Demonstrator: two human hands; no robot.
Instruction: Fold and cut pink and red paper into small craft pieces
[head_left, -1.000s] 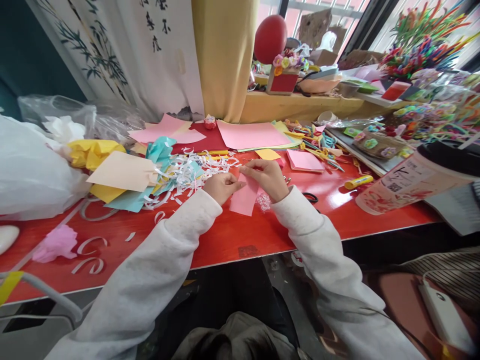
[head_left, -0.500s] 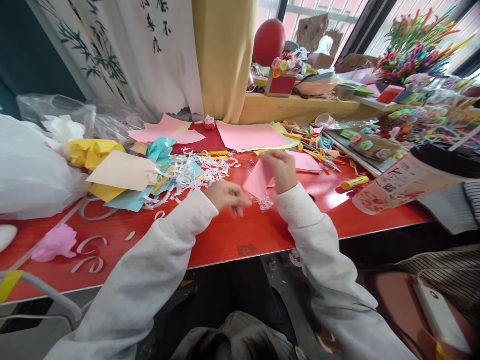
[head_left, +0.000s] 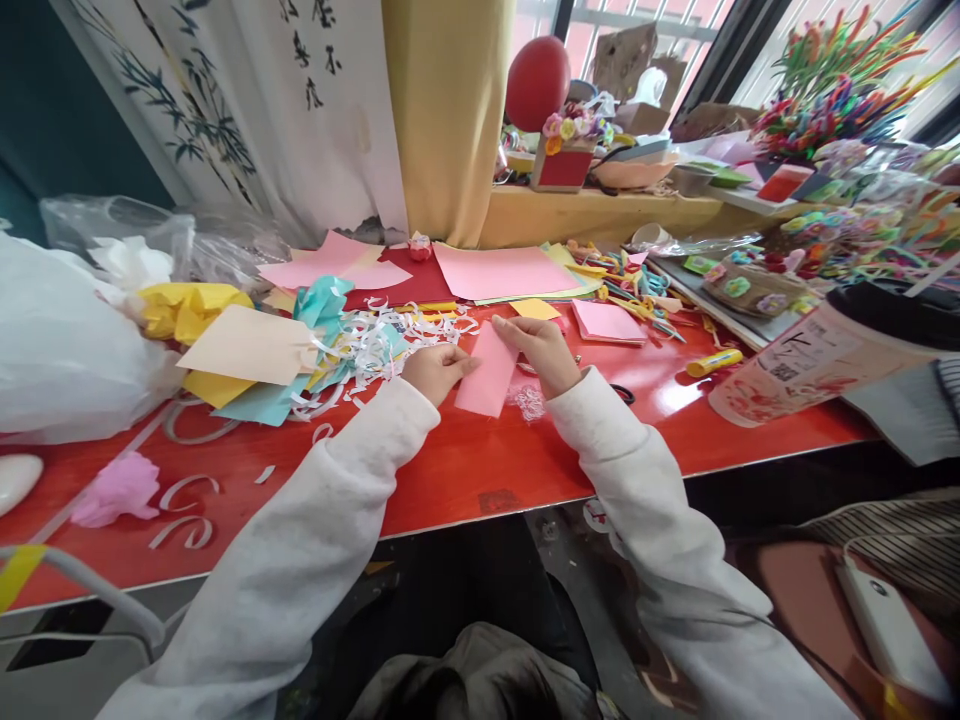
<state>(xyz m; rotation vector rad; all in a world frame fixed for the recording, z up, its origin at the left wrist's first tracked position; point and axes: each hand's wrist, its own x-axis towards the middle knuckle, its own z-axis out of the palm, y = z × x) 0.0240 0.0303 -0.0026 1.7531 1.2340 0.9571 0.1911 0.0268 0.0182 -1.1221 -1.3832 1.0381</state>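
A small pink paper piece is held up between my two hands, just above the red table. My left hand pinches its left edge between thumb and fingers. At the top right corner, my right hand grips the same piece. Behind my right hand lie a yellow paper and a stack of pink paper squares. A clear crumpled bit of plastic rests under that hand, and a black scissors handle shows beside the wrist.
Shredded white paper strips and a cream paper lie left, near a white plastic bag. On the right stand a lidded drink cup and a yellow glue stick. Large pink sheets lie at the back.
My left hand has come up and taken hold of the pink paper's left edge. The paper has turned flatter toward me and shifted left, and my right hand has moved slightly left.
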